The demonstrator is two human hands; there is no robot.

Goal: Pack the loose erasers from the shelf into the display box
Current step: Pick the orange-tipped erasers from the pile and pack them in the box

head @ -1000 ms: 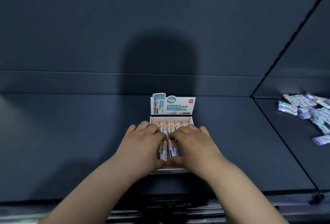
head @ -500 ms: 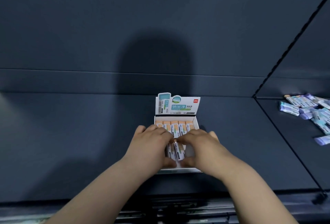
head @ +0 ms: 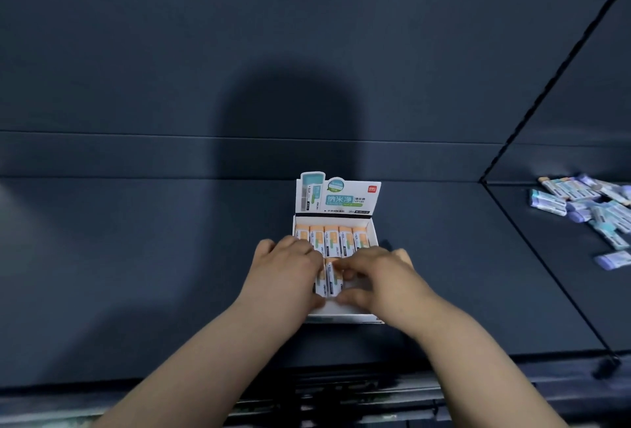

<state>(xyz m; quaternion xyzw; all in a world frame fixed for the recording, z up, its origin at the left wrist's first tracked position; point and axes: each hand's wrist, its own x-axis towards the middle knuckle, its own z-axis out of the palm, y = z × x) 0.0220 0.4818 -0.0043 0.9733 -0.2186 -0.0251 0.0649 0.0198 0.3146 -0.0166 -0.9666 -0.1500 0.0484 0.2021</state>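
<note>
A white display box with an upright printed header card stands on the dark shelf in the middle of the view. A back row of several orange-and-white erasers fills its far end. My left hand and my right hand both lie over the near part of the box. Their fingers pinch a couple of orange erasers between them, pressed down inside the box. A pile of loose blue and purple erasers lies far right on the neighbouring shelf section.
A thin dark divider line runs diagonally between the shelf sections on the right. The shelf's front edge runs under my forearms. A dark back wall rises behind the box.
My hands have spread a little, exposing more of the back row. The erasers between my fingers sit lower in the box. The view has shifted slightly.
</note>
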